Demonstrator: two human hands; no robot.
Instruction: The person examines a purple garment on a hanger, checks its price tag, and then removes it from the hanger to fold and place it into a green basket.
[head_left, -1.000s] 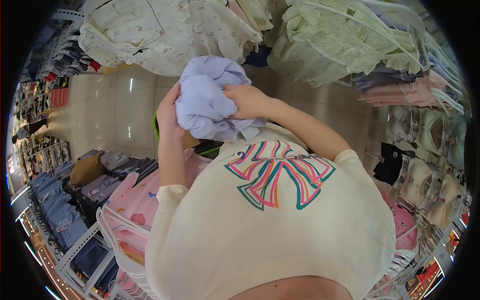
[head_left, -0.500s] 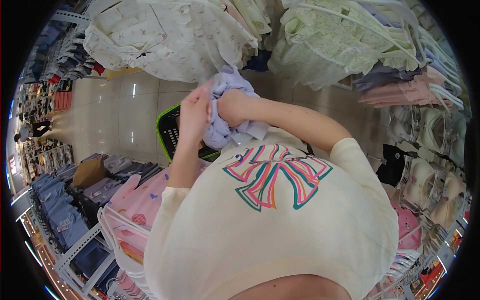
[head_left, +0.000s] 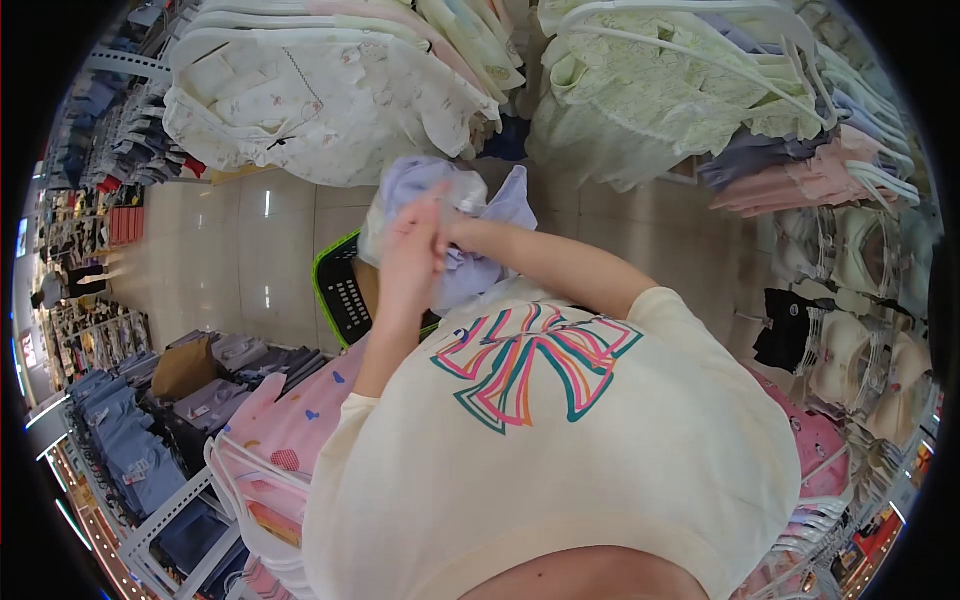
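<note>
A lavender garment point(head_left: 508, 207) is bunched up in front of my chest, with a shiny patch like clear plastic near its top. My left hand point(head_left: 415, 232) is closed on its near side, the fingers smeared by motion. My right hand point(head_left: 456, 232) meets the left at the garment's middle; its fingers are mostly hidden, but it seems closed on the cloth. Part of the garment hangs below my wrists. Beneath and to the left is a black shopping basket point(head_left: 343, 290) with a bright green rim, partly covered by my left forearm.
White floral clothes point(head_left: 290, 110) and pale green clothes point(head_left: 620, 110) hang ahead. Folded jeans point(head_left: 130, 430) and a pink printed garment point(head_left: 290, 420) are at left. Bras point(head_left: 845, 360) hang at right. A person point(head_left: 75, 280) stands far left on the tiled floor point(head_left: 220, 240).
Both hands have come together at the garment's middle, the left shifting right and downward. The garment has been turned, with a corner now sticking out to the right. More of the basket shows.
</note>
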